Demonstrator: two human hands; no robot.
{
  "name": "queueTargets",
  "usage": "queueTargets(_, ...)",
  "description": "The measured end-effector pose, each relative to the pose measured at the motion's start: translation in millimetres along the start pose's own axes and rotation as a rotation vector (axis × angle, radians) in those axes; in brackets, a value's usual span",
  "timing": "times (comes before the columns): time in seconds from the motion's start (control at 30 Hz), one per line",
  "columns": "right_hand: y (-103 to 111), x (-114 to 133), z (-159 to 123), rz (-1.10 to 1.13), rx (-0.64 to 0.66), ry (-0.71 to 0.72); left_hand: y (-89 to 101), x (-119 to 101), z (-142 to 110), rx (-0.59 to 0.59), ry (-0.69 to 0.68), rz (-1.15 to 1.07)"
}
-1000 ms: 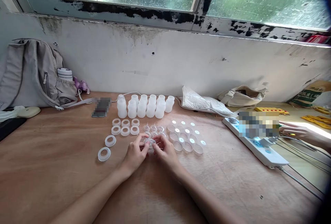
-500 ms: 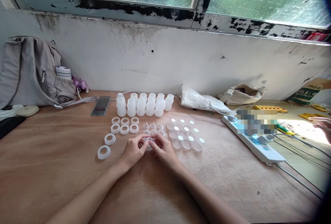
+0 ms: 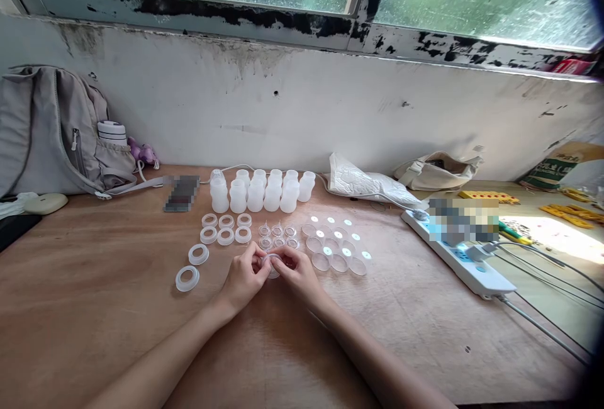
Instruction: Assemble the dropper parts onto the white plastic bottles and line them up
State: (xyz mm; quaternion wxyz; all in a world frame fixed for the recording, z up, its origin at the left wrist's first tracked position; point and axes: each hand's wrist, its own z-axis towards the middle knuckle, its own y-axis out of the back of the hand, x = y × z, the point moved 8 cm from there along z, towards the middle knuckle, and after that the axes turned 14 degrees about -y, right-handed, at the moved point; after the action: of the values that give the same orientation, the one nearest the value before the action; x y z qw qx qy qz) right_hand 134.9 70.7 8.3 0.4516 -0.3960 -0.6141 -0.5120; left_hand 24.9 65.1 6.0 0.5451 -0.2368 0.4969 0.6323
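My left hand (image 3: 246,272) and my right hand (image 3: 296,272) meet over the table, fingers closed on a small clear round plastic piece (image 3: 272,275). Fingertips hide most of it, so its exact kind is unclear. Just beyond the fingers are small clear teats (image 3: 277,231) in rows, the nearest ones partly covered by my hands. To the left lie several frosted screw rings (image 3: 225,236), two of them, including a nearer ring (image 3: 187,279), set apart from the rest. On the right are clear round covers (image 3: 339,263) and small white discs (image 3: 346,252).
Frosted bottles (image 3: 256,195) stand in rows behind the parts. A phone (image 3: 181,194) and a grey backpack (image 3: 61,132) are to the left. A white power strip (image 3: 481,275) with cables, a white padded pouch (image 3: 368,184) and a beige bag (image 3: 438,172) occupy the right side.
The view has shifted slightly. Both hands stay together on the round piece, with the fingers moved a little. Another person's hand at the far right has left the view.
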Motion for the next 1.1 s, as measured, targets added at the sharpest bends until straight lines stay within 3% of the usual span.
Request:
queueTargets(0.13,-1.6,-11.3,3.7,0.149,0.037,-0.099,6.3,1.3,1.3,-0.066,0.028,-0.022)
queueTargets(0.33,2.2,-6.0,3.8,0.121,0.027,-0.028,0.7,0.9,2.7,0.000,0.040,-0.085)
queueTargets(0.73,-2.2,-7.4,3.2,0.323,0.062,-0.112,3.8,-1.6,4.7,-0.005,0.036,-0.059)
queueTargets(1.1,-3.5,-9.2,2.4,0.238,0.037,-0.095,1.0,-5.9,0.4,-0.008,0.002,-0.002)
